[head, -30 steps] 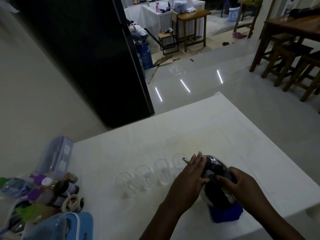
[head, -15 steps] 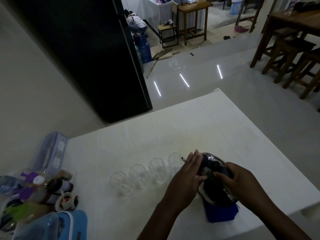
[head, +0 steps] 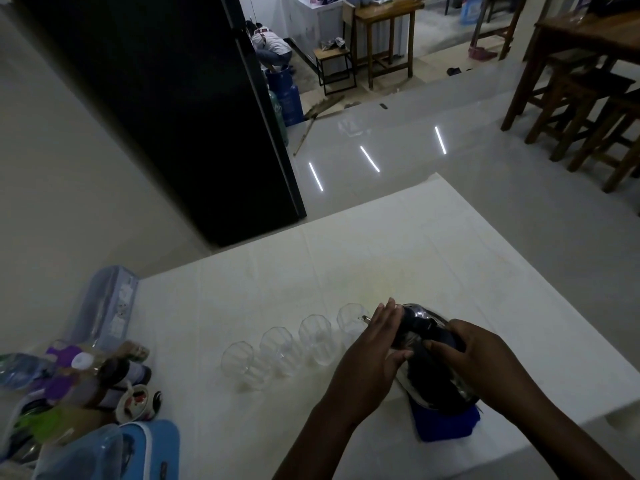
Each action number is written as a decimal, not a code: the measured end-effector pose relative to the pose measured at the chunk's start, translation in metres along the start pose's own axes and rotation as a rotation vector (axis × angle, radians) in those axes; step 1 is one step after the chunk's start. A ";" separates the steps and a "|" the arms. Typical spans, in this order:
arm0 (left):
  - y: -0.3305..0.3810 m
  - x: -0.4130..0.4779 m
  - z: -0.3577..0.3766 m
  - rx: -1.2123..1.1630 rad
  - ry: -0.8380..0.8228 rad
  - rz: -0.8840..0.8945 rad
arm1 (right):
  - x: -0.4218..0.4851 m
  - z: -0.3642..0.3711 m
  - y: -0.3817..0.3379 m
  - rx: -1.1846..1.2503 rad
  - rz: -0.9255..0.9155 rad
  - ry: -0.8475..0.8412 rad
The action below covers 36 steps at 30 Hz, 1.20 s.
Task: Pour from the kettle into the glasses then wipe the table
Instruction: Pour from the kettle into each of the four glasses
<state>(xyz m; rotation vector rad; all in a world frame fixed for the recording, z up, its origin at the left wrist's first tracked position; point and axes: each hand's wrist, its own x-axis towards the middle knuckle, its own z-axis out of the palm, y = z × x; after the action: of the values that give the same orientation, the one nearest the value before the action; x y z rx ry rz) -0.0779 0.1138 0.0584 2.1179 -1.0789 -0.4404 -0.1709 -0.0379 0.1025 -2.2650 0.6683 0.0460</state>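
Note:
A shiny metal kettle (head: 434, 379) with a dark handle stands on the white table (head: 381, 258), over a folded blue cloth (head: 446, 426). My right hand (head: 474, 358) grips the handle at the top. Flat against the kettle's left side, near the spout, rests my left hand (head: 374, 355) with its fingers spread. Several clear glasses (head: 313, 339) stand in a row to the left of the kettle; the nearest one (head: 349, 318) is just beside the spout.
Bottles and small containers (head: 86, 372) crowd the table's left edge, with a blue pouch (head: 138, 448) in front and a clear box (head: 104, 306) behind. A black cabinet (head: 173, 98) stands beyond the table. Wooden stools (head: 588, 109) are at the far right.
The view has shifted slightly, so everything sits a little higher in the frame. Both hands have stayed on the kettle, and the glasses have not moved.

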 end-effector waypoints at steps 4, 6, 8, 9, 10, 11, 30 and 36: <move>-0.002 -0.001 0.000 0.006 -0.006 0.000 | -0.001 0.001 -0.001 0.009 0.003 -0.006; -0.002 -0.001 0.000 0.008 -0.008 0.002 | -0.001 0.001 -0.001 0.005 0.010 -0.006; -0.002 -0.001 0.000 0.009 -0.006 0.008 | -0.001 0.001 -0.001 0.002 0.018 -0.004; -0.002 -0.001 0.000 0.008 -0.005 0.010 | -0.002 0.001 -0.001 0.001 0.020 -0.002; -0.002 -0.002 0.000 0.009 -0.004 0.013 | -0.002 0.001 -0.001 0.000 0.020 0.001; -0.001 -0.002 0.000 0.012 -0.003 0.017 | -0.002 0.000 -0.002 -0.003 0.021 0.003; -0.003 -0.003 -0.004 0.009 -0.008 0.027 | -0.003 0.001 -0.005 -0.016 0.033 0.005; -0.004 -0.003 -0.004 0.007 -0.012 0.027 | -0.004 0.000 -0.006 -0.003 0.027 -0.001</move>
<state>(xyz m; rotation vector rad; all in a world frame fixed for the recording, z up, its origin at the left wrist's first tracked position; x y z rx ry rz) -0.0757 0.1194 0.0582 2.1065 -1.1163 -0.4376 -0.1717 -0.0322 0.1076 -2.2592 0.6985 0.0612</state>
